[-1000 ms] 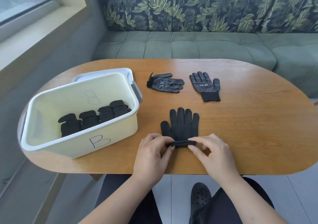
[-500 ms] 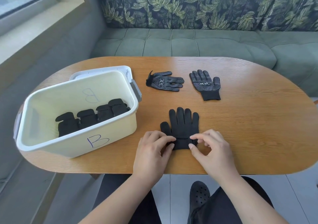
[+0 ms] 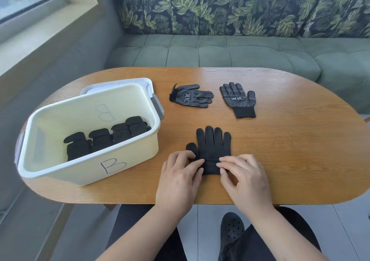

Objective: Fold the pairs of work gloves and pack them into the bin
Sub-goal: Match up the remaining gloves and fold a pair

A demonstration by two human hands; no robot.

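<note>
A plain black glove pair [image 3: 213, 144] lies flat on the wooden table [image 3: 290, 140], fingers pointing away from me, its cuff folded up over the palm. My left hand [image 3: 178, 180] and my right hand [image 3: 246, 178] pinch that folded cuff from either side, fingertips on its far edge and thumbs at the near fold. To the left stands the cream bin [image 3: 76, 166] marked B, holding several folded black gloves [image 3: 104, 138] in a row. Two dotted gloves lie farther back: one [image 3: 192, 96] on its side, one [image 3: 238, 98] flat with its cuff toward me.
The bin's white lid [image 3: 116, 82] lies under its far end. A green bench seat [image 3: 220, 50] curves behind the table, and a window sill runs along the left. My legs and a black shoe [image 3: 232, 226] show below the table's near edge.
Both hands rolled the glove pair's cuff away from me, from the near edge up onto the palm. The hands now sit closer to the glove's fingers.
</note>
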